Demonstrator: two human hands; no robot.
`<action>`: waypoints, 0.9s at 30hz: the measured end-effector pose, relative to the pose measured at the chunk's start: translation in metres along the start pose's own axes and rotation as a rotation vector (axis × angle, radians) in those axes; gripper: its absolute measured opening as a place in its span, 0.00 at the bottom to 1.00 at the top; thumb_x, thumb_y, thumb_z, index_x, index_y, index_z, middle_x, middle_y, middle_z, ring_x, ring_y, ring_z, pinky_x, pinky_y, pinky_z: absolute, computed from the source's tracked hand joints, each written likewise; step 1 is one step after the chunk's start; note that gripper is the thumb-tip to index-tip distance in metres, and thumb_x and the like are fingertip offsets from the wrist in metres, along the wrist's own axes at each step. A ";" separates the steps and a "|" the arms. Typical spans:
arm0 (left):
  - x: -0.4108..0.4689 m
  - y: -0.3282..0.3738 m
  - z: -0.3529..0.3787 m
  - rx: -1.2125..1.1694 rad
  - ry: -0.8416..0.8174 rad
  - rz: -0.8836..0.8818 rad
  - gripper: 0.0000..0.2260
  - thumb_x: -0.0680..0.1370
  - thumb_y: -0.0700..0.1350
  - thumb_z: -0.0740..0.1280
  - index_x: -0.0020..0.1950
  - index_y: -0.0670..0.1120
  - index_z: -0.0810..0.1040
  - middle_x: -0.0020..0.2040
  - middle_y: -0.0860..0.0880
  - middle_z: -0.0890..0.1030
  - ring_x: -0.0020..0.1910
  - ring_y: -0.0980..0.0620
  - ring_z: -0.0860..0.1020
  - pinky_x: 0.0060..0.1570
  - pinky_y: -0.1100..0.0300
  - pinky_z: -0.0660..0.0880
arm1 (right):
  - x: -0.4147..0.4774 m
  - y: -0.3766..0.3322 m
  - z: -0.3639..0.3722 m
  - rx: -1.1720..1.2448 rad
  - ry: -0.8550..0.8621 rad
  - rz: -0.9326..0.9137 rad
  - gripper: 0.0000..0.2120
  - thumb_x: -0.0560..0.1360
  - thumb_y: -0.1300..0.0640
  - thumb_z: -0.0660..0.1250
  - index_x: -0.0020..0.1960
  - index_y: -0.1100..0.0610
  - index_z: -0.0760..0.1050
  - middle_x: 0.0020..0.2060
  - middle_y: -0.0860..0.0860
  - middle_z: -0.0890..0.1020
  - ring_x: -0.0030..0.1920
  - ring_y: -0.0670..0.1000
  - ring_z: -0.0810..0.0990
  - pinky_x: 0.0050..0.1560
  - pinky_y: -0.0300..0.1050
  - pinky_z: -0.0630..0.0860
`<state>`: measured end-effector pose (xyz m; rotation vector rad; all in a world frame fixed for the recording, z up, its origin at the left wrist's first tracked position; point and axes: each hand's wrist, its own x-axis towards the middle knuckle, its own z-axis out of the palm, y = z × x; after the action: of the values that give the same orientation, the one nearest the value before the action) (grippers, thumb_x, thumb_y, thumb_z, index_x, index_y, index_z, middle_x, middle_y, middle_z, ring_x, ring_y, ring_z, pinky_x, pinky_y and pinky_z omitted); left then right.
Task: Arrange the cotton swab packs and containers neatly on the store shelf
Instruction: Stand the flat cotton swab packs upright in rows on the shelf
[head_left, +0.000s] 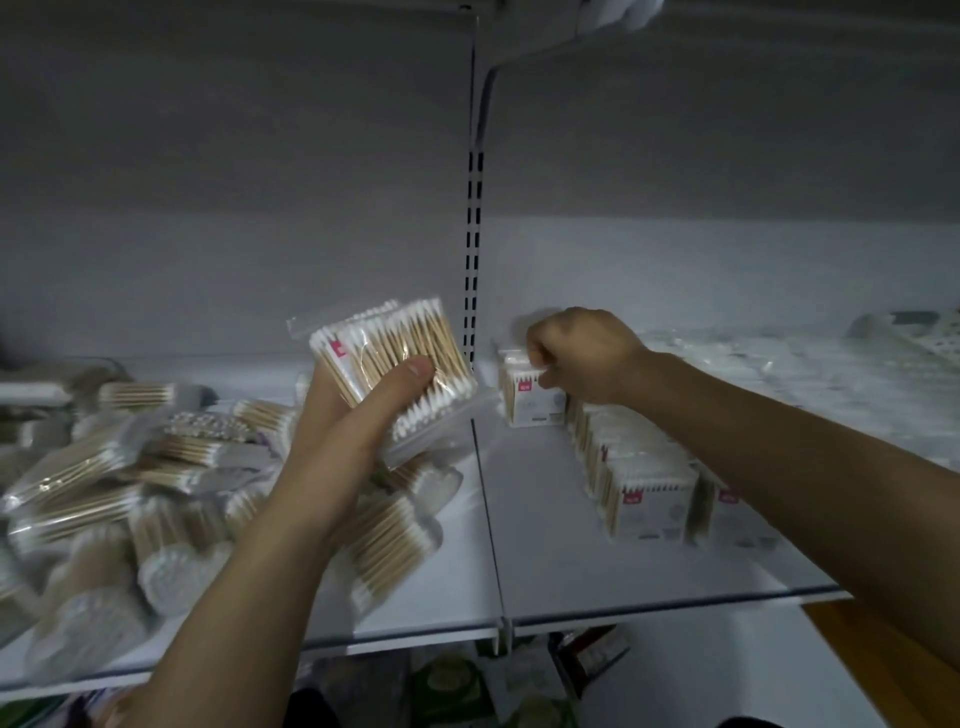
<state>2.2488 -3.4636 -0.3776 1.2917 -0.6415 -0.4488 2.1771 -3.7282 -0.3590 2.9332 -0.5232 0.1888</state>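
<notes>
The left hand (358, 410) is raised over the middle of the shelf (535, 545), its thumb and fingers clamped round a bundle of cotton swab packs (395, 364) that tilts up to the right, just left of the slotted post (472, 260) in the back wall. The right hand (582, 358) reaches to the back of the right-hand shelf panel, where its curled fingers and thumb grip the top of the rearmost pack (530, 400). That pack stands upright at the far end of a row of packs (644, 493), which runs on edge from the back wall toward the front lip (649, 605) and stops short of it. Between the row and the seam (488, 509) that splits the two shelf panels lies a bare strip of shelf, open from back to front. Left of the seam, a loose pile of packs (130, 467) lies criss-crossed and spreads up to the front edge on the far left. A second short stack of packs (727, 514) stands just right of the row, partly hidden by the right forearm. Clear wrapped goods (779, 374), blurred, fill the back right, with a pale basket (924, 338) at the far right edge.
</notes>
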 end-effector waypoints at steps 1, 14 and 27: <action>0.000 -0.001 0.001 0.004 0.000 -0.004 0.23 0.70 0.56 0.76 0.63 0.55 0.77 0.57 0.48 0.86 0.55 0.44 0.85 0.60 0.37 0.79 | 0.001 0.001 0.002 0.002 0.002 0.007 0.11 0.75 0.54 0.74 0.45 0.49 0.71 0.43 0.45 0.75 0.46 0.50 0.72 0.47 0.43 0.66; 0.026 -0.008 0.001 0.051 -0.055 -0.038 0.16 0.70 0.58 0.74 0.58 0.61 0.82 0.56 0.52 0.87 0.56 0.48 0.85 0.64 0.40 0.76 | 0.005 0.009 0.005 0.102 0.017 0.012 0.12 0.75 0.50 0.73 0.56 0.51 0.76 0.51 0.48 0.79 0.51 0.50 0.77 0.50 0.45 0.72; 0.009 0.005 0.018 0.080 -0.064 0.065 0.21 0.76 0.72 0.59 0.59 0.62 0.79 0.53 0.59 0.86 0.55 0.55 0.85 0.52 0.46 0.83 | -0.056 -0.068 -0.061 1.297 0.027 -0.038 0.27 0.70 0.60 0.79 0.65 0.53 0.73 0.47 0.54 0.86 0.43 0.53 0.85 0.50 0.54 0.82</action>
<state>2.2430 -3.4813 -0.3682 1.3319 -0.7592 -0.4157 2.1430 -3.6357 -0.3163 4.1467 -0.4135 0.8335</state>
